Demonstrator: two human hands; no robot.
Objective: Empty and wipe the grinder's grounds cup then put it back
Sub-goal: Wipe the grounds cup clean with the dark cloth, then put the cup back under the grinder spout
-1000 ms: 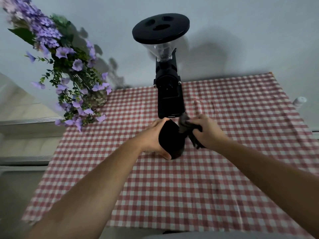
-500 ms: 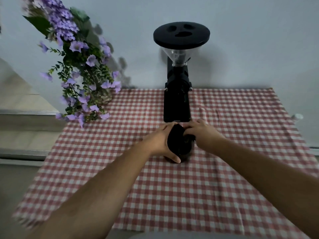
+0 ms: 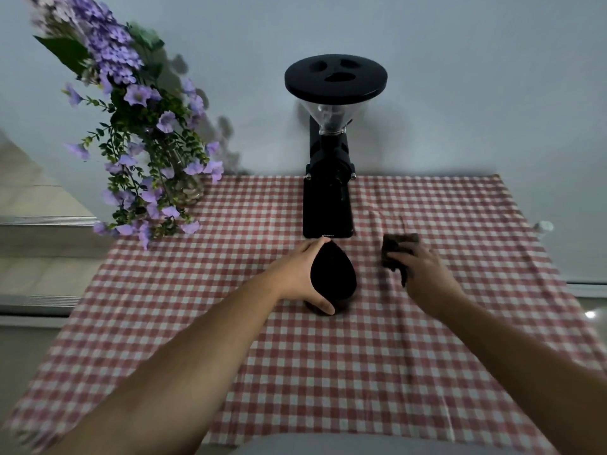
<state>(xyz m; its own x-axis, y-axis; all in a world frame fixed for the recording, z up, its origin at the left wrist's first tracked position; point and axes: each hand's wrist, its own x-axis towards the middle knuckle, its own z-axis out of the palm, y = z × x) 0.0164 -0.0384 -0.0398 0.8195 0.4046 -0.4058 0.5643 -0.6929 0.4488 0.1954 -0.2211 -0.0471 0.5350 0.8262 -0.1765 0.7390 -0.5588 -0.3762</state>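
Note:
The black grounds cup stands on the checked cloth just in front of the black grinder, its dark opening facing me. My left hand is wrapped around the cup's left side. To the right of the cup, my right hand holds a dark wiping cloth low over the table, apart from the cup. The grinder stands upright against the wall with its round black lid and clear hopper on top.
A red-and-white checked tablecloth covers the table. A vase of purple flowers stands at the back left. A small white object sits past the cloth's right edge. A grey wall rises right behind the grinder.
My right hand has pulled the dark cloth out of the cup and moved right, away from it. My left hand has kept its hold on the cup.

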